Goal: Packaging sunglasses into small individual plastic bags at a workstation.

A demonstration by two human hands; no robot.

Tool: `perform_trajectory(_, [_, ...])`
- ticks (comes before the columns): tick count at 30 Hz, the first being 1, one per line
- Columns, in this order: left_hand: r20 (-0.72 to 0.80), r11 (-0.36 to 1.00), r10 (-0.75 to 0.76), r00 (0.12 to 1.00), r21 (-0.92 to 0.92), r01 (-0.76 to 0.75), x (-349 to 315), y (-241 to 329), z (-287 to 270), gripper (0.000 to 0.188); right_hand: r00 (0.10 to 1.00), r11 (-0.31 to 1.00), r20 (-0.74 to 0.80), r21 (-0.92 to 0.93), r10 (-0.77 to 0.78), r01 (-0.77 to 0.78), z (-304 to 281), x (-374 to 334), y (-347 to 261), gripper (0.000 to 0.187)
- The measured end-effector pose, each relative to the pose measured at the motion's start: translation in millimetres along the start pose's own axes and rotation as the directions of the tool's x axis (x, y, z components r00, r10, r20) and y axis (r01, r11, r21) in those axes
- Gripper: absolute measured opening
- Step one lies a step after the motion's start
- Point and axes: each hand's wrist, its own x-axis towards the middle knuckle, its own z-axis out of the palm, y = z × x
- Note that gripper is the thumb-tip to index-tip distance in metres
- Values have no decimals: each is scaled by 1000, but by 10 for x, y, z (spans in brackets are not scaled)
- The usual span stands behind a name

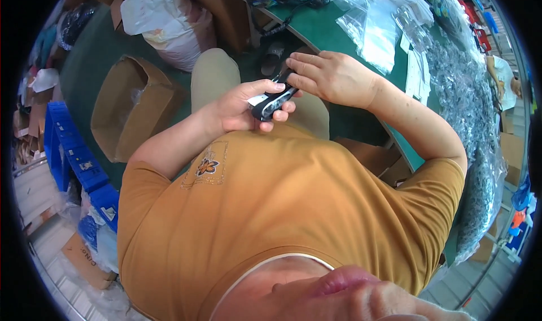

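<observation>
My left hand grips a small black and silver gadget above my lap, thumb laid along its top. My right hand rests its fingers on the far end of the same gadget, pinching a dark part there. Both hands hover over my knees in beige trousers, just in front of the green table. My orange shirt fills the lower half of the view.
Clear plastic bags and a long heap of bagged small parts lie on the table at right. An open cardboard box, a white sack and blue crates stand on the floor at left.
</observation>
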Motion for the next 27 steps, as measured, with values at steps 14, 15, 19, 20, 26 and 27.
perform_trajectory(14, [-99, 980, -178, 979, 77, 186, 170, 0, -97, 40, 935, 842, -49, 455, 350, -291, 293, 16, -462, 28])
perform_trajectory(15, [-44, 973, -215, 976, 70, 218, 186, 14, -183, 43, 912, 819, -42, 457, 409, -347, 477, -13, -528, 24])
perform_trajectory(19, [62, 972, -214, 975, 109, 206, 342, 93, -191, 56, 806, 639, 48, 583, 590, -502, 503, -263, -618, 37])
perform_trajectory(20, [59, 977, -133, 989, 174, 121, 381, 172, -155, 59, 747, 559, 60, 624, 663, -546, 410, -380, -569, 38])
perform_trajectory(26, [-2, 348, 601, 800, 901, -259, 720, 481, -124, 37, -122, -2, -100, 763, 987, -646, 88, -1515, -430, 26])
perform_trajectory(27, [131, 120, 643, 754, 956, -268, 805, 544, -30, 30, -209, -37, -117, 790, 971, -612, 39, -1668, -437, 24])
